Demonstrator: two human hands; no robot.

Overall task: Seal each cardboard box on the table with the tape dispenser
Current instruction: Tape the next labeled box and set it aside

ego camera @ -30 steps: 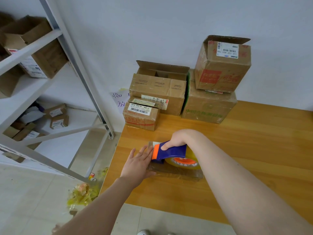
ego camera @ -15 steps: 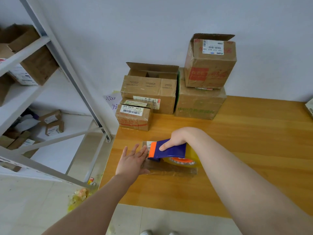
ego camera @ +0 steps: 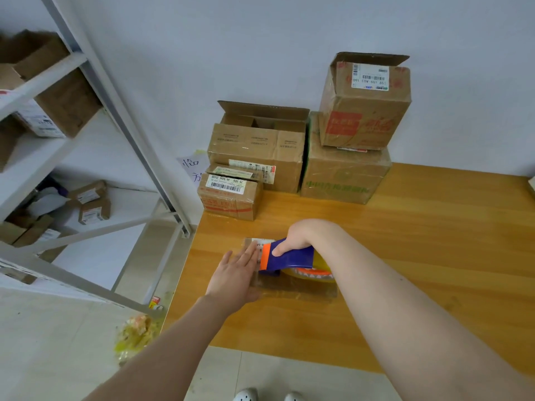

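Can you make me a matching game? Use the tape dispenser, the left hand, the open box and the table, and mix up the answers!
Things:
1. tape dispenser
2. left hand
3. open box
4. table

Matches:
A. orange-brown wood
B. pressing flat on the low box
C. gripped by the right hand
D. top flap up

Pairs: 1-C, 2-B, 3-D, 4-A

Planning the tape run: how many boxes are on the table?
5: flat box under left hand, small box back left, open box behind it, big box to its right, top box stacked on that. Another may hide behind the small box.
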